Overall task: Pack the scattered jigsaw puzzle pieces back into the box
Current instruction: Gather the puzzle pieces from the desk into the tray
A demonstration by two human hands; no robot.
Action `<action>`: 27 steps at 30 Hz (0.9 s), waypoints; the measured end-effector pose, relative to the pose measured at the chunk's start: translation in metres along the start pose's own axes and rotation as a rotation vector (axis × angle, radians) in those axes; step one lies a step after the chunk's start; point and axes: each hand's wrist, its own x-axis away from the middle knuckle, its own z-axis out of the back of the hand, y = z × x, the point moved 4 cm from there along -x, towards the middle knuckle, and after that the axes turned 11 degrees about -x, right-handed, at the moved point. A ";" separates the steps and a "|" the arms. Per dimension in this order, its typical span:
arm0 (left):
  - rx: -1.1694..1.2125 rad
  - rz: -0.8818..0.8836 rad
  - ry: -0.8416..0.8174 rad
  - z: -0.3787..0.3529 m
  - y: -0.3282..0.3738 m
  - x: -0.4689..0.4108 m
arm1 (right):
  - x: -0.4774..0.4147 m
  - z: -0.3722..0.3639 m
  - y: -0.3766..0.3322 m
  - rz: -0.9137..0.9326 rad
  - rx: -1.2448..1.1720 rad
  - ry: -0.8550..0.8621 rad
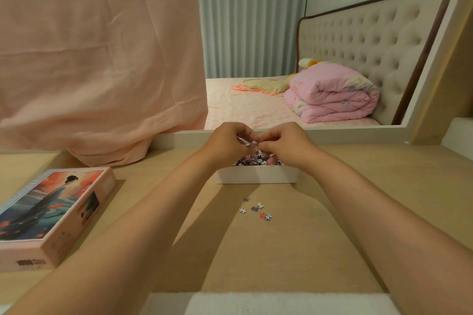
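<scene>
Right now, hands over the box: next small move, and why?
Probably release the small item (unclear what) pinched between left hand and right hand into the white box just below, which already holds pieces. A few loose pieces on the table wait in front of it.

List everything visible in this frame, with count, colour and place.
box: one, white, table centre, pieces inside
loose pieces: six, mixed colours, table, nearer than box
lid: one, pink with picture, table left
table: one, light wood
cloth: one, peach, hanging left
quilt: one, pink, folded on bed behind
headboard: one, beige, right rear
curtain: one, grey-blue, rear
clear item: one, above box, unidentifiable
left hand: above box, pinching clear item
right hand: above box, pinching clear item
</scene>
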 end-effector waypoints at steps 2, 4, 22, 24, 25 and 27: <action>-0.164 -0.018 -0.073 -0.007 -0.006 -0.006 | -0.006 -0.001 0.005 0.054 0.202 -0.033; -0.274 -0.038 -0.092 -0.010 -0.012 -0.007 | -0.008 -0.001 0.010 0.066 0.271 -0.063; -0.464 -0.222 0.025 0.005 0.001 0.026 | 0.042 -0.004 -0.010 0.134 0.383 -0.250; -0.418 -0.242 -0.028 0.003 0.003 0.043 | 0.054 -0.011 -0.003 0.046 0.451 -0.408; -0.421 -0.243 -0.107 -0.002 0.001 0.052 | 0.059 -0.014 0.002 0.022 0.522 -0.463; -0.493 -0.235 -0.278 -0.015 -0.006 0.068 | 0.063 -0.022 0.012 0.026 0.642 -0.526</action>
